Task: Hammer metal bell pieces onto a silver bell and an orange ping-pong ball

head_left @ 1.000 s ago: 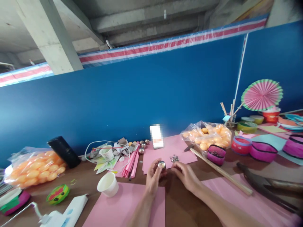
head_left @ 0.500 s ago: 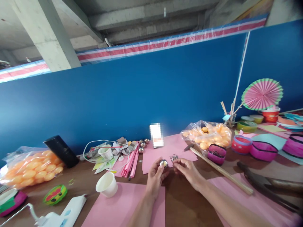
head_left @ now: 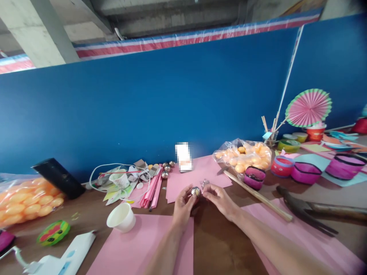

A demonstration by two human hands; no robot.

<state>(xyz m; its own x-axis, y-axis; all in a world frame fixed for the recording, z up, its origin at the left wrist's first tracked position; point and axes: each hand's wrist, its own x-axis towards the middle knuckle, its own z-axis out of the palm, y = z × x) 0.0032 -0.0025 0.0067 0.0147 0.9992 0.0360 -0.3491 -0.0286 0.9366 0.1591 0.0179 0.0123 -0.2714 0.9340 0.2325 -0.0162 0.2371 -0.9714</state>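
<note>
My left hand [head_left: 182,206] is closed around a shiny silver ball [head_left: 196,191], held between thumb and fingers above the brown table. On its face toward me the ball shows a pale yellowish patch. My right hand [head_left: 219,199] is just to the right, its thumb and fingers pinched close to the ball. Whatever lies between those fingertips is too small to make out. Right behind them is a cluster of small silvery pieces [head_left: 204,183] against pink paper [head_left: 197,170]; I cannot tell whether the fingers touch it. More silver balls [head_left: 165,174] sit farther back on the left.
A white cup [head_left: 121,217] stands on pink paper at the left. To the right lie a wooden stick [head_left: 258,196], a hammer [head_left: 304,208] and a magenta pouch [head_left: 254,177]. Bags of orange balls [head_left: 27,198] flank the table. A blue partition [head_left: 149,103] rises behind.
My right fingertips have come closer to the silver ball in my left hand. The camera has turned slightly, so the scene sits farther left and higher.
</note>
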